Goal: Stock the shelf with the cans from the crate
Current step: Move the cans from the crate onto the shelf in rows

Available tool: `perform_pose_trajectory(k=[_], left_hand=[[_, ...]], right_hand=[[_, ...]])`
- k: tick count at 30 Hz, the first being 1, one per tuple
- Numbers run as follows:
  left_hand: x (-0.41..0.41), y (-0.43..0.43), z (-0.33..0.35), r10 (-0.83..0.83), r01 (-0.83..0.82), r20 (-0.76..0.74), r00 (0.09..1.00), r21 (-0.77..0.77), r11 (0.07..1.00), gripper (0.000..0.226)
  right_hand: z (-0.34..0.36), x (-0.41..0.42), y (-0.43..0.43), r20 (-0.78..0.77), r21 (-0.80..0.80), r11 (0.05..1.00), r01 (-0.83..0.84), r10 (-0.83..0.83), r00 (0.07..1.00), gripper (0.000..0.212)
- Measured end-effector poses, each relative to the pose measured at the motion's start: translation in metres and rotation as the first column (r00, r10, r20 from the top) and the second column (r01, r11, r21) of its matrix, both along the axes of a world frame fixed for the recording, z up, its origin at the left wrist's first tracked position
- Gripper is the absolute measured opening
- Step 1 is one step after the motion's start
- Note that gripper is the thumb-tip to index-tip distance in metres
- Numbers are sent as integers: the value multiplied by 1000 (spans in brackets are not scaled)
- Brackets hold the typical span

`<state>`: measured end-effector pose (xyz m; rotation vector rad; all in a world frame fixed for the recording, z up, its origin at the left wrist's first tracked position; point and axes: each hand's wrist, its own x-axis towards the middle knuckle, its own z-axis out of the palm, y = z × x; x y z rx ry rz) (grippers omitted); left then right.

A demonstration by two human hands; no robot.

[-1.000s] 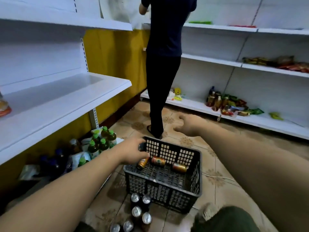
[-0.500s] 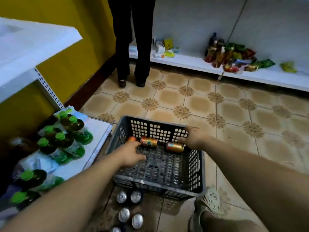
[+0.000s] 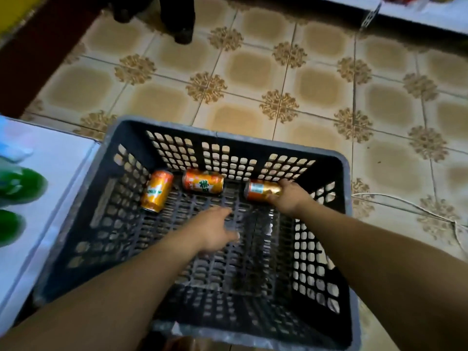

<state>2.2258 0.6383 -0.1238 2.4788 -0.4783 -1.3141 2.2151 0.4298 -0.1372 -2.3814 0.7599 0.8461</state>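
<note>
Down in the crate (image 3: 228,135), my right hand (image 3: 291,197) curls round the right can (image 3: 260,190) by the far wall. My left hand (image 3: 212,230) hovers with fingers loose, holding nothing, near the middle can (image 3: 202,183).

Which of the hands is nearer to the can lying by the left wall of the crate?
Left. The left hand is open over the floor of the crate, just right of that can, not touching it. The right hand is across the crate, gripping the rightmost can.
</note>
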Motion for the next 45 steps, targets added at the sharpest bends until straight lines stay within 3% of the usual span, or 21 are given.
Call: perform_pose_trajectory(k=[3, 6, 10, 14, 17, 20, 23, 26, 29, 32, 35, 37, 40, 42, 45], left_hand=[[16, -3, -36, 42, -43, -40, 998, -18, 999, 77], [25, -5, -62, 100, -102, -72, 992, -28, 994, 78], [27, -8, -81, 133, -135, -65, 989, -28, 990, 78], [17, -4, -83, 126, -127, -92, 988, -7, 992, 78], [8, 3, -68, 117, -119, -68, 991, -16, 993, 81], [-1, 11, -33, 123, -125, -36, 992, -60, 990, 79], [-12, 24, 23, 204, -198, 26, 979, -152, 968, 79], [-23, 40, 86, 297, -278, 30, 954, -270, 922, 93], [-34, 66, 154, 324, -301, 5, 946, -357, 884, 100], [-49, 96, 225, 366, -353, -61, 929, -446, 822, 93], [-76, 121, 297, 514, -422, -7, 858, -580, 696, 82], [-99, 134, 341, 662, -428, 114, 740, -680, 595, 84], [-130, 159, 393, 744, -387, 201, 637, -751, 535, 75], [-154, 184, 423, 750, -395, 91, 656, -805, 443, 78], [-187, 224, 461, 741, -463, -121, 660, -843, 275, 73]], right_hand=[[-43, 8, -3, 0, 40, 984, 173, -173, 985, 74], [-75, 10, -5, 39, 37, 975, 220, -222, 974, 79], [-97, 2, -6, 137, -125, 986, 112, -94, 986, 73], [-95, -11, -5, 102, -235, 965, -117, 144, 984, 74], [-73, -16, 9, 156, -74, 996, 58, -46, 987, 76], [-30, -21, 25, 257, 85, 987, 137, -154, 954, 78], [34, -30, 45, 371, 183, 980, 83, -147, 917, 72], [106, -42, 68, 463, 313, 949, 27, -177, 869, 61], [184, -53, 94, 500, 435, 898, -68, -178, 848, 54], [263, -65, 121, 503, 603, 782, -157, -220, 836, 57], [331, -77, 152, 531, 714, 675, -184, -351, 771, 63], [370, -88, 181, 548, 760, 627, -173, -474, 690, 68], [421, -110, 224, 610, 734, 639, -230, -473, 635, 66], [457, -127, 244, 672, 686, 664, -296, -423, 607, 64], [504, -150, 273, 694, 684, 612, -397, -377, 613, 70]])
